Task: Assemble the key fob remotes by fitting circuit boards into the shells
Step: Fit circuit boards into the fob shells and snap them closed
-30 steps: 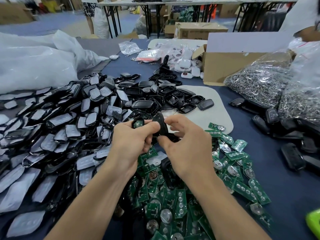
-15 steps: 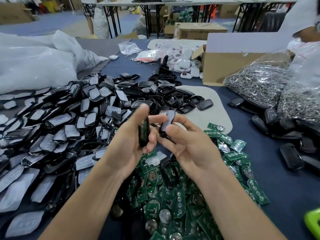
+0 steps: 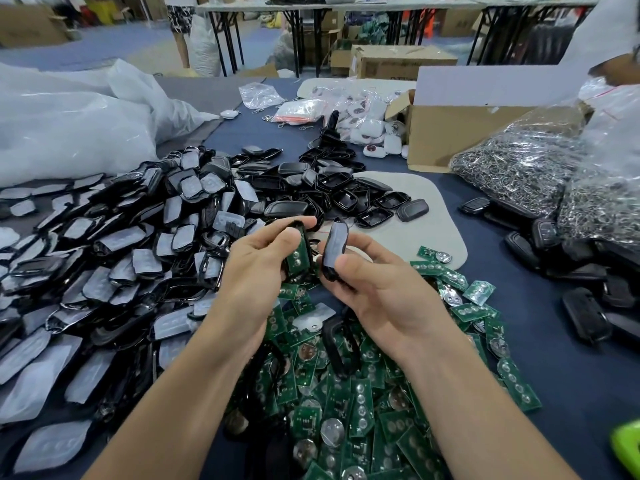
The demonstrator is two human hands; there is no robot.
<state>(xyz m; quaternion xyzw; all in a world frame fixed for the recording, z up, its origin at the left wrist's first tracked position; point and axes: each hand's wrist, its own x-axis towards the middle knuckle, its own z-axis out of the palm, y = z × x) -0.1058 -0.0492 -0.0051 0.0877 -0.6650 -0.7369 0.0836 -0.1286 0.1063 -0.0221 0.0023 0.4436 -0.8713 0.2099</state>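
The blue-covered table [image 3: 554,358] carried everything. A wide pile of black shells [image 3: 121,258], many under white film, lay left of the heap of green circuit boards [image 3: 363,410]. Over that heap's far edge, the left hand [image 3: 256,268] curled fingers and thumb round a shell half [image 3: 294,227] with a circuit board [image 3: 298,258] seated inside. Also above the heap's far edge, the right hand [image 3: 384,289] gripped a black shell cover [image 3: 334,247] upright between thumb and fingers. The two pieces stood slightly apart.

left hand [image 3: 256,268] grips shell half [image 3: 297,251] with green board inside | right hand [image 3: 374,289] pinches black cover [image 3: 334,249] | halves apart, above board pile [image 3: 346,410]
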